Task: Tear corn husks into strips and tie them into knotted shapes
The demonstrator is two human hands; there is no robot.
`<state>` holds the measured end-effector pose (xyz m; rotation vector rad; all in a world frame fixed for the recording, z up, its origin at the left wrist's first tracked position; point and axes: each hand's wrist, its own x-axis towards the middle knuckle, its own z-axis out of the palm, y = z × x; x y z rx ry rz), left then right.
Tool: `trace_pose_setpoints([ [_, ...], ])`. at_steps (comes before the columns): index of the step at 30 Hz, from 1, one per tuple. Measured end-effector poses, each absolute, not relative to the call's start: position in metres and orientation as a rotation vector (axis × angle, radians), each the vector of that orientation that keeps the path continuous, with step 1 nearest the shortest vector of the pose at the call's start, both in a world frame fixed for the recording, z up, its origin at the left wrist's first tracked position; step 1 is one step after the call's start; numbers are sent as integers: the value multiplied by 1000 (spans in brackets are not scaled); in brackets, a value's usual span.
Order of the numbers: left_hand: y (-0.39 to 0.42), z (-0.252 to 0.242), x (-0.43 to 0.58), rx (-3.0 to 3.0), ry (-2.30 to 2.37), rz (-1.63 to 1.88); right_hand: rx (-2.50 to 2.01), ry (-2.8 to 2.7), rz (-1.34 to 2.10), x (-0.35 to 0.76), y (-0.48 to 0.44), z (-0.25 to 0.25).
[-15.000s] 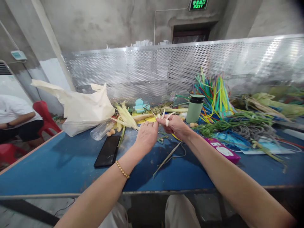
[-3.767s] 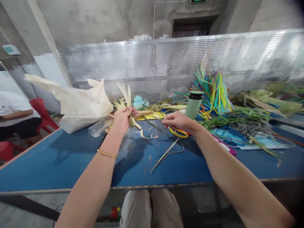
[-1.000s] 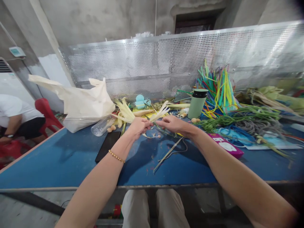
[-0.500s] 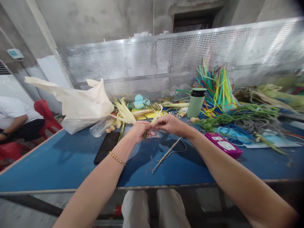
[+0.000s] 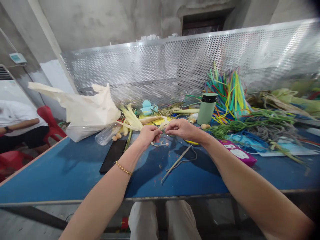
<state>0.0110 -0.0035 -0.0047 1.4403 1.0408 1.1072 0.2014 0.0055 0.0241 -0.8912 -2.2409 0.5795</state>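
The left hand (image 5: 149,136) is pinching with curled fingers, apparently on the pale, papery husk strips (image 5: 164,122) which are showing between both hands, above the blue, flat table (image 5: 82,181). The right hand (image 5: 183,129) is keeping thumb and fingertips nearly together; whether it is gripping anything, one cannot tell. This piece seems not yet finished. The yellowish, leafy husk bunch (image 5: 132,119) is lying behind the left hand, apparently waiting unworked.

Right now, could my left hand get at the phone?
Probably yes: the phone lies mostly uncovered beside your left forearm, though your left hand seems busy with a pale strip.
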Motion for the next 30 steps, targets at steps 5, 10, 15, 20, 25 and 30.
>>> trace_pose_setpoints([
  [5,-1,-7,8,1715,1159,1117,-960,-2332,395,215,6,30],
  [10,-4,-6,7,1911,1206,1060,-990,-2380,252,212,5,27],
  [15,-11,0,8,2118,1275,941,-967,-2410,2,211,3,24],
  [20,-21,9,4,2325,1015,729,-813,-2408,73,212,1,30],
  [25,-31,23,-5,2166,753,637,-764,-2297,665,214,4,30],
  [30,-31,32,-11,1755,658,890,-815,-2073,1244,214,4,19],
])
